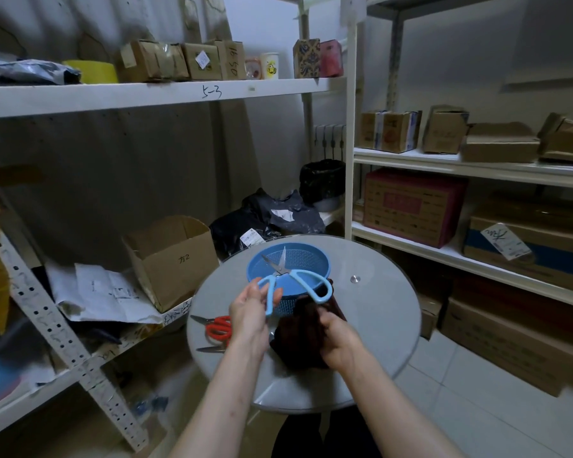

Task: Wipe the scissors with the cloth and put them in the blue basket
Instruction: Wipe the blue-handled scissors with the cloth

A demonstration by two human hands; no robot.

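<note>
My left hand grips the left handle loop of the light-blue scissors, which are spread open with the blades pointing away over the blue basket. My right hand holds the dark brown cloth bunched against the right handle loop. The basket stands on the round glass table. Red-handled scissors lie on the table left of my left hand, and the blade of another pair shows just in front of them.
White shelving with cardboard boxes stands to the left, behind and to the right of the table. Dark plastic parcels lie on the shelf behind the basket. A metal stud sits in the glass top right of the basket.
</note>
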